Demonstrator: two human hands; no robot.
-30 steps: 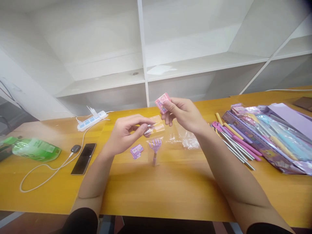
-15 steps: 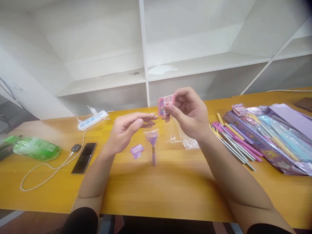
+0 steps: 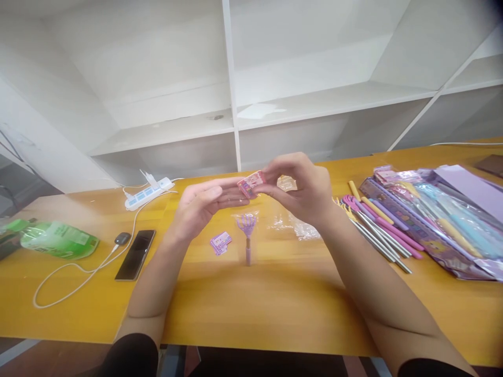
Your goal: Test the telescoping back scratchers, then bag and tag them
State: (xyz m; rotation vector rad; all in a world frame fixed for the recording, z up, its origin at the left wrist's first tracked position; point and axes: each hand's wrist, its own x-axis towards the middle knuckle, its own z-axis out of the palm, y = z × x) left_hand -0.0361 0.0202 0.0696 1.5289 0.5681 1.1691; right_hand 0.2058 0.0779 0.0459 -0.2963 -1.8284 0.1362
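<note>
Between thumb and fingers, my right hand [image 3: 301, 186] pinches a small pink printed card [image 3: 251, 183] above the table. My left hand [image 3: 202, 204] is stretched out flat beside it, its fingertips reaching the card's left edge; whether they touch it I cannot tell. Below the hands lies a purple hand-shaped back scratcher [image 3: 247, 226] in a clear wrapper. A few purple printed cards [image 3: 220, 243] lie overlapped to its left. Crumpled clear plastic bags [image 3: 306, 230] rest under and beside my right wrist.
At right lie several loose back scratchers [image 3: 381, 230] with metal rods and coloured handles, beside a purple printed bag [image 3: 416, 230] bearing wrapped ones. On the left are a phone [image 3: 135, 255], a green bottle [image 3: 58, 239], a power strip [image 3: 149, 193] and a white cable [image 3: 84, 269].
My right hand has brought the pink card left and slightly down, tilting it, to my left fingertips. My left fingers have straightened a little. The things on the table have stayed put.
</note>
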